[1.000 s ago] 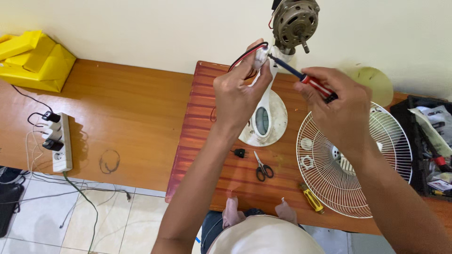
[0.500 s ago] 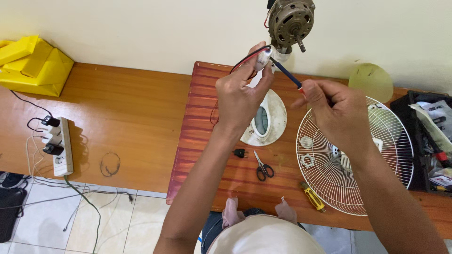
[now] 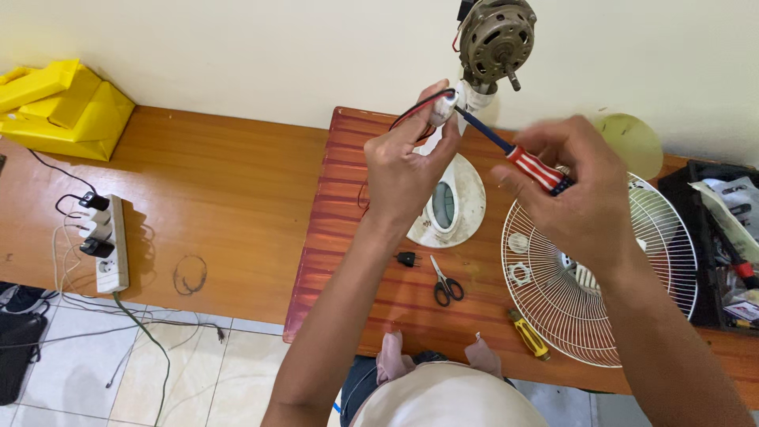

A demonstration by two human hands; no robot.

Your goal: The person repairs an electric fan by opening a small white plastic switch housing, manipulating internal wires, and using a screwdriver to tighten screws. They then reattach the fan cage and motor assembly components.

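Orange wooden worktop [image 3: 198,205] against a cream wall: two bare hands work a screwdriver into a small white part beneath a bare fan motor.

Left hand [image 3: 407,170] pinches the small white plastic part with red and black wires [image 3: 444,107], raised above the worktop's far edge; right hand [image 3: 577,194], closed on the red-and-white striped screwdriver [image 3: 514,154], has shifted rightward since a second ago while the tip stays at the part. Grey metal fan motor [image 3: 496,35] hangs above; white fan base [image 3: 455,202] lies beneath, white wire fan guard [image 3: 601,292] rightward, black-handled scissors [image 3: 444,285] toward the near edge.
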